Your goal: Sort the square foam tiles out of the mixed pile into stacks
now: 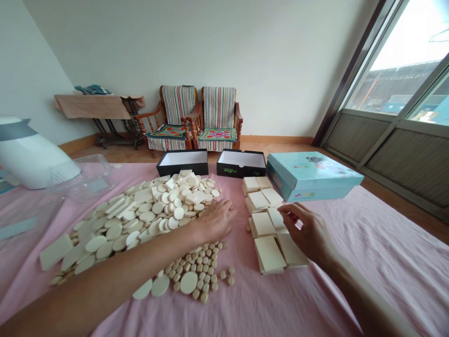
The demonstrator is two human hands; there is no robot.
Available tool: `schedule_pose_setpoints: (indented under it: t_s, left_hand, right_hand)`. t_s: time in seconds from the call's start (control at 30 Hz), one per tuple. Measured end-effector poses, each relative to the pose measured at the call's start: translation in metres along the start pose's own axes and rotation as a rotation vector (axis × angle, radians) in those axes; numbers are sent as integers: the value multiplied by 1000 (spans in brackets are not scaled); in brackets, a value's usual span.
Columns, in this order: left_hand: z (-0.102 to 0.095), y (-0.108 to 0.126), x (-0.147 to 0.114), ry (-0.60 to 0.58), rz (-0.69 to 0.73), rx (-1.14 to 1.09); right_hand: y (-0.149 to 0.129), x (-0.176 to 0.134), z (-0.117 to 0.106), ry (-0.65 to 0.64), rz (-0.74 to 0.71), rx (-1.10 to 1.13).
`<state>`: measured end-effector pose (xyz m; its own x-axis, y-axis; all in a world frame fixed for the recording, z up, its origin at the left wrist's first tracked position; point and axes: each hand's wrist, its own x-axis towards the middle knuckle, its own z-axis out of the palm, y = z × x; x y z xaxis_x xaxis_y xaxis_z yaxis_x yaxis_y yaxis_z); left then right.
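Along the pink cloth (252,309)'s far side: two open black boxes (242,171), white-lined; lidded blue box (312,175), contents hidden | left hand (217,219) beside wooden discs (146,216), right hand (310,229) at square tiles (264,224) | both grips: cannot tell

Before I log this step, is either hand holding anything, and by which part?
Cannot be told for sure: no piece shows in the left hand or right hand, but their undersides are hidden. The right hand is by the stacked square tiles.

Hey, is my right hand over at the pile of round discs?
No, your right hand is at the stacks of pale square pieces, while the round discs lie beside your left hand.
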<state>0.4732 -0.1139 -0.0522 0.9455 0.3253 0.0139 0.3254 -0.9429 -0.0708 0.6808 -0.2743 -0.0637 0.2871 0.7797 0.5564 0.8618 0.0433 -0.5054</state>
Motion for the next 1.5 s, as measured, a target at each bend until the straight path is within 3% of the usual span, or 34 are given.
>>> schedule_pose_setpoints:
  t_s: [0.2, 0.33, 0.43, 0.53, 0.63, 0.83, 1.1, 1.2, 1.33, 1.5]
  left_hand:
    - [-8, -20, -16, 29, -25, 36]
    - [-16, -31, -28, 70, -116, 95]
    - [-26, -28, -33, 115, -212, 164]
    - [-30, -10, -28, 154, -161, 143]
    - [-23, 11, -12, 127, -52, -31]
    - [0, 24, 15, 49, -131, -203]
    - [11, 33, 12, 190, 37, -414]
    - [14, 36, 12, 199, 30, -455]
    - [8, 28, 1, 235, -34, -458]
    - [-12, -6, -41, 401, -122, -405]
  right_hand:
    - [2, -1, 2, -5, 15, 13]
    - [6, -1, 3, -4, 7, 20]
    - [7, -1, 3, -11, 8, 15]
    - [5, -2, 3, -15, 10, 12]
    - [1, -2, 3, -14, 8, 9]
    - [-7, 1, -3, -8, -16, 16]
    - [-11, 1, -6, -1, -32, 3]
    - [-5, -1, -2, -10, -23, 12]
    - [1, -2, 1, -15, -18, 11]
    - [2, -2, 2, -12, -1, -13]
